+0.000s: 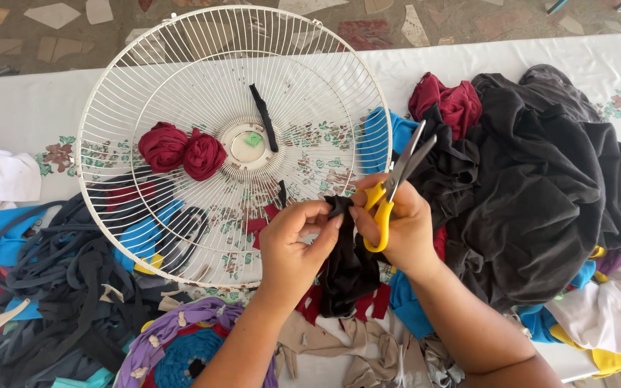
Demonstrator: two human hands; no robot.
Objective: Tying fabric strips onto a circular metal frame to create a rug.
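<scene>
My right hand [405, 228] grips yellow-handled scissors [395, 181], blades pointing up and to the right, and its fingertips also pinch the top of a black fabric strip [346, 269]. My left hand [292, 244] pinches the same strip from the left side. The strip hangs down between both hands, over red scraps. Just beyond the hands lies a white wire fan guard [235, 136] with two maroon fabric rolls [181, 151] and a black strip [264, 118] tied to its wires.
A heap of dark grey and black clothing [540, 187] fills the right side, with a maroon garment [448, 100] behind it. Tangled grey and blue strips [59, 287] lie at the left. A braided purple and blue round piece [181, 348] sits at the near edge.
</scene>
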